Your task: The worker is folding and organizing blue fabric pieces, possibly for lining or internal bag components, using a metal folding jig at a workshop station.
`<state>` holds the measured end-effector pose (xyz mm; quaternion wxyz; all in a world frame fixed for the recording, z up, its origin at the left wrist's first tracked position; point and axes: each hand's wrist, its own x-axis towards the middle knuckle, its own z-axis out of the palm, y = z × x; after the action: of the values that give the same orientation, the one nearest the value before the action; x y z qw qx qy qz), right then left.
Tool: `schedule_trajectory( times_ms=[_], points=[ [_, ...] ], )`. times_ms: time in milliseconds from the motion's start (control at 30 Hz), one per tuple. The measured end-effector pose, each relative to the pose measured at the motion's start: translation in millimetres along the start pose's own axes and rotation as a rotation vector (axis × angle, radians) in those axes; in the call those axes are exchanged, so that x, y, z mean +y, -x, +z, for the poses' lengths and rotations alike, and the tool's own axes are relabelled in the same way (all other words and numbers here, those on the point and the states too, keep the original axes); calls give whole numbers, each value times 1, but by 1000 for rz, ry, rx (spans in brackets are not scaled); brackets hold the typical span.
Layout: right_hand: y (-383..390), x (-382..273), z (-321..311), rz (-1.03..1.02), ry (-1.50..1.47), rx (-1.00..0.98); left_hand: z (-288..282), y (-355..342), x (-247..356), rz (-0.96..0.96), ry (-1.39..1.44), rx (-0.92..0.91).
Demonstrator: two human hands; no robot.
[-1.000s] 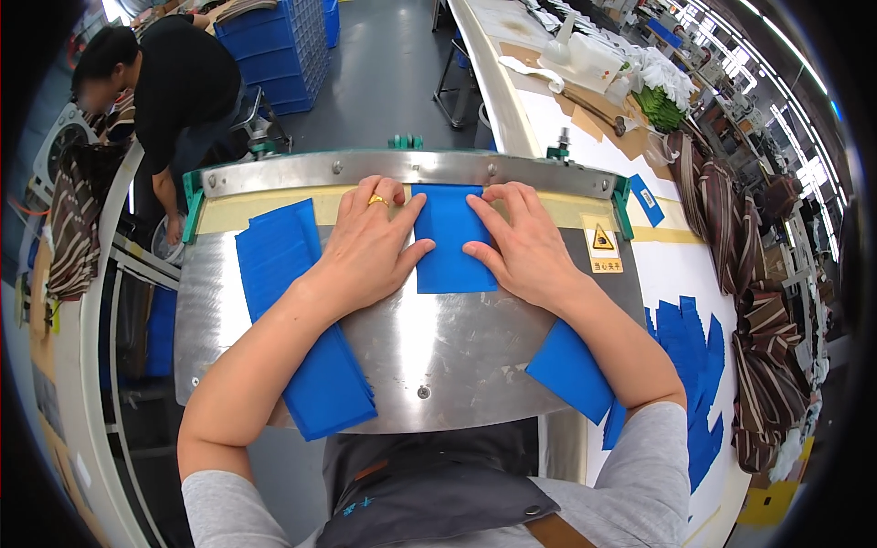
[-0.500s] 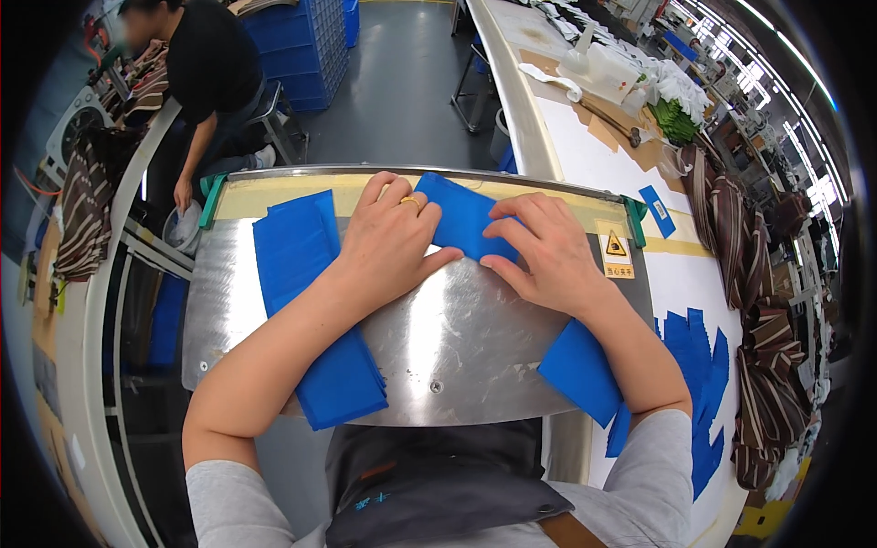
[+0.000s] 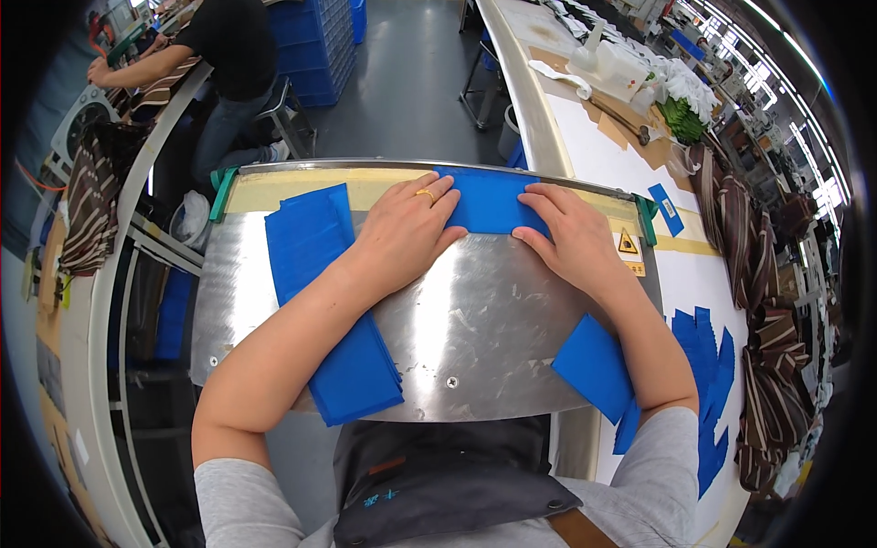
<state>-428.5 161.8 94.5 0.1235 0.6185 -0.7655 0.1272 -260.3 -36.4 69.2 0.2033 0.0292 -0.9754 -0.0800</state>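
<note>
In the upper centre of the frame, a blue piece (image 3: 491,203) lies along the far edge of the metal plate (image 3: 493,310). The left hand (image 3: 409,224) and right hand (image 3: 577,236) rest on opposite ends, loosely open, thumbs near its lower edge (neither clenches it), presumably holding it flat and straight. A blue stack (image 3: 358,376), left of centre, sits beside them, probably for easy reach.

The left hand (image 3: 411,224) and right hand (image 3: 574,233) touch opposite ends of a blue fabric panel (image 3: 491,203) along a steel plate (image 3: 475,310); a blue fabric stack (image 3: 356,373) lies beneath the left forearm (image 3: 290,340).
</note>
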Motion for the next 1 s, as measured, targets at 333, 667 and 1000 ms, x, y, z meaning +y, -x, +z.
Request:
schedule_trajectory(
  times_ms=[333,667,1000],
  points=[
    [-1,-2,8,33,7,-9,-2,1,-5,-12,-123,-23],
    [-1,-5,2,53,-4,-60,-8,2,1,-51,-29,-48],
    [0,-2,6,50,-8,-53,-11,3,0,-90,6,-60]
  ],
)
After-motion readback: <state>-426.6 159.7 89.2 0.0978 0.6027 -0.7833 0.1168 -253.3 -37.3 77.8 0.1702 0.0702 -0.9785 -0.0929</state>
